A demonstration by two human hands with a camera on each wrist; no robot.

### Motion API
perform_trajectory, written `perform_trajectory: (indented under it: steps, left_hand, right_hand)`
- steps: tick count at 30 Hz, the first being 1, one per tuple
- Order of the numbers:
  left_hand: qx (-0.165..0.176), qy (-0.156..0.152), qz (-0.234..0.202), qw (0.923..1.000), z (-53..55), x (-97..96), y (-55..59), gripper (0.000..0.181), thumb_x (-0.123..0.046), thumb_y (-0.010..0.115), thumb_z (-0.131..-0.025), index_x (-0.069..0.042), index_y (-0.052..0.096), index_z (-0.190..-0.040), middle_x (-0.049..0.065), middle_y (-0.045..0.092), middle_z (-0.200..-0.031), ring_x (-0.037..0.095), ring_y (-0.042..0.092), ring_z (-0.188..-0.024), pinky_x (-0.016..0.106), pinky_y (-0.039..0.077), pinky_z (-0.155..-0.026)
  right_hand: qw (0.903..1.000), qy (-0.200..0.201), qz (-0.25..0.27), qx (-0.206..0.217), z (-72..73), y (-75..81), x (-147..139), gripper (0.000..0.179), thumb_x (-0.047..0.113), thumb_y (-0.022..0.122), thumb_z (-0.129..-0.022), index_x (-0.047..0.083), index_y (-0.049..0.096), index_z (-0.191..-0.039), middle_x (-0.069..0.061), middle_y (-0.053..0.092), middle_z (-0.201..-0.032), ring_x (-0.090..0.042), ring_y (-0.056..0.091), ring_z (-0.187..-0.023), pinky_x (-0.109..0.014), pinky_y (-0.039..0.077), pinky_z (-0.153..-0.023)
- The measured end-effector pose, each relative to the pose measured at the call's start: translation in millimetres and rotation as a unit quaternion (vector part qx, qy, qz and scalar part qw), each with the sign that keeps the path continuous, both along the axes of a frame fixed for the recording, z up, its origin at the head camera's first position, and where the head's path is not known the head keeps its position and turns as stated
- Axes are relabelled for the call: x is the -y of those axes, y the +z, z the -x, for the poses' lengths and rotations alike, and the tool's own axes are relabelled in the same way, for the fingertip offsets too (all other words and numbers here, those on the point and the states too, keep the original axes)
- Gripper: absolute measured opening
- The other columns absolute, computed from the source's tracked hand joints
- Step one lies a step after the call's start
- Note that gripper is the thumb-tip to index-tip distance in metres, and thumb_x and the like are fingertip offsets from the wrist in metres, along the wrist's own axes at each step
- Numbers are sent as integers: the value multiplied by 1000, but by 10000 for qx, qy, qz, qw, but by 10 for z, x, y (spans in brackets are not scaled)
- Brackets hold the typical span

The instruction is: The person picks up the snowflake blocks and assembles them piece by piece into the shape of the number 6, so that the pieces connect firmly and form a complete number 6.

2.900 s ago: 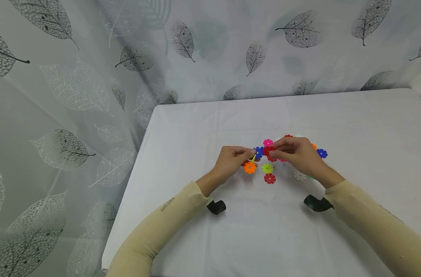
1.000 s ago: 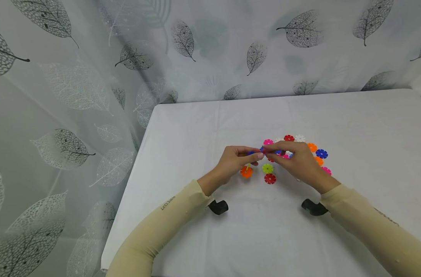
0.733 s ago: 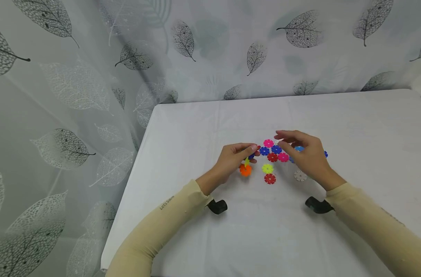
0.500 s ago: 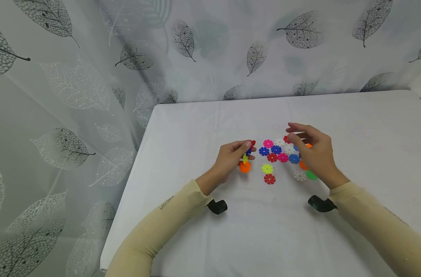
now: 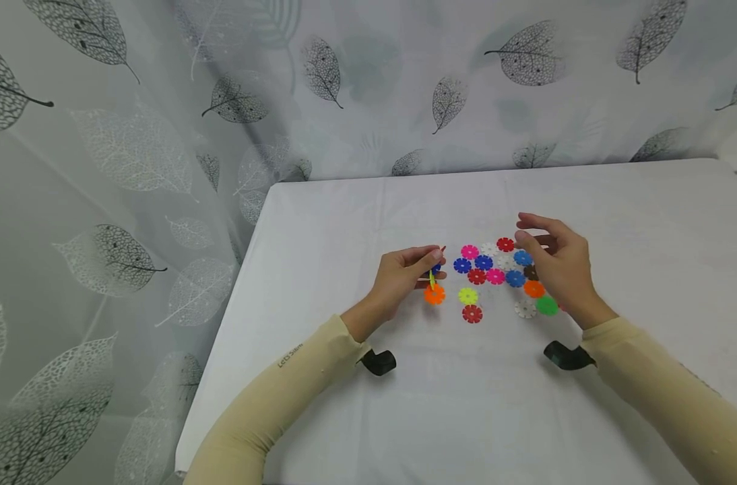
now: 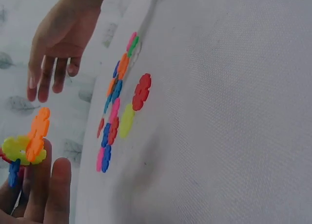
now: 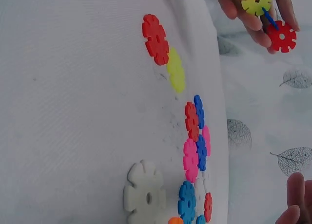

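My left hand [image 5: 397, 277] pinches a small chain of notched plastic snowflake discs, held up over the table left of the loose discs. The chain has an orange disc [image 5: 434, 294] at its lower end, a yellow disc [image 6: 16, 149], a blue disc [image 6: 14, 173] and a red disc [image 7: 282, 36] at the top, slotted together at angles. My right hand [image 5: 561, 266] hovers over the right part of the loose discs, fingers loosely bent with nothing between them. It partly hides some discs there.
Several loose discs lie in a cluster on the white-covered table [image 5: 344, 222], among them a pink disc [image 5: 469, 251], a green disc [image 5: 547, 306] and a white disc [image 5: 525, 308]. A yellow-green disc [image 5: 468, 296] and a red disc [image 5: 472, 314] lie nearer. A leaf-patterned curtain [image 5: 368, 87] hangs behind.
Both hands were together at the chain, the right one pinching the red disc. That disc now sits on the chain; my right hand has let go and moved right, my left slightly left.
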State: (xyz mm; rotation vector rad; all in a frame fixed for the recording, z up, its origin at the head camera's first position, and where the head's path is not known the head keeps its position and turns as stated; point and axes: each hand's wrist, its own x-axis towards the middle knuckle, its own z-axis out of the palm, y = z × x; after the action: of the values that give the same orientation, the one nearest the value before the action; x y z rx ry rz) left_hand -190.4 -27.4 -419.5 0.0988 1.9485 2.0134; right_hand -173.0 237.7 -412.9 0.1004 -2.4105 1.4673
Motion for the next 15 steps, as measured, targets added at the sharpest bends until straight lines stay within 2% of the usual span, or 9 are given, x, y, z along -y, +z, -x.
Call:
perform_trajectory:
  steps: [4,7,12,15]
  left_hand:
    - [149,38,194,9997,-1,-5,0,32,-33,60,-104,-11,73,-124,11,74,-113,19,74,-90,29,57,-78]
    - [281,118,287,9991,-1,-6,4,33,-33,55,-105,-10,73,-123,13,73,-113,21,74,-89,28,55,-73]
    - [407,205,341,9984,-5,-7,15,37,-32,55,-105,-5,71,-125,17,72,-114,22,74,-90,31,56,-75]
    - [410,207,364,9983,-9,-6,25,39,-32,56,-105,-1,70,-126,16,73,-114,20,73,-90,32,57,-80]
  right_hand:
    - [9997,-7,-123,224,12,-46,-19,45,30,61,-103,12,57,-143,-11,61,-133,-5,58,-100,-16,55,-68]
    - [9985,43,-176,522,23,-64,-39,46,33,60,-103,10,57,-143,-11,59,-134,-13,58,-102,-19,56,-68]
    - [9918,212,-481,1162,31,-80,-93,51,38,59,-103,7,56,-143,-16,57,-131,-31,60,-104,-20,56,-69]
    - [9835,355,-852,1557,47,-90,-126,53,40,59,-102,7,56,-143,-18,57,-129,-36,58,-107,-19,54,-67]
